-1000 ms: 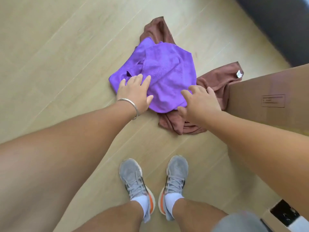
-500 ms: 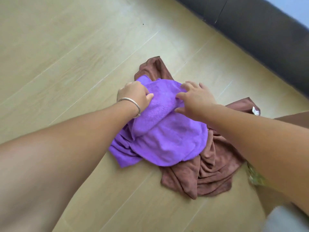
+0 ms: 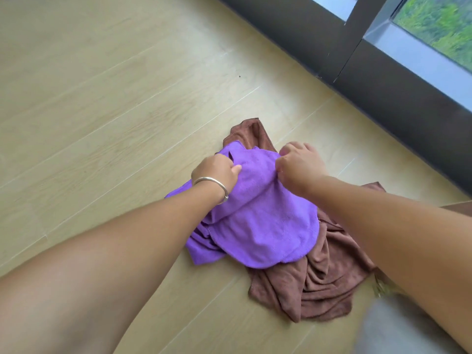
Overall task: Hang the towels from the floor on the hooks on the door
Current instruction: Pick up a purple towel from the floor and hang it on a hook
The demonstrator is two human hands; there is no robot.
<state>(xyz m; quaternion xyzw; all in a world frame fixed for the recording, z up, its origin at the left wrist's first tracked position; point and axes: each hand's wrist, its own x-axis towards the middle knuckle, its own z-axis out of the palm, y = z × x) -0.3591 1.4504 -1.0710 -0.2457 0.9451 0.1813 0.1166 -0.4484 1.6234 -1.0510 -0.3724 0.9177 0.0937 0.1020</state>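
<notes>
Purple towel lies bunched on the pale wood floor, spread over the brown towel, which pokes out beyond it on the window side and nearer the person. The left hand, a silver bangle on its wrist, pinches the purple towel's far edge. The right hand grips that same edge just beside it, fingers curled tight.
</notes>
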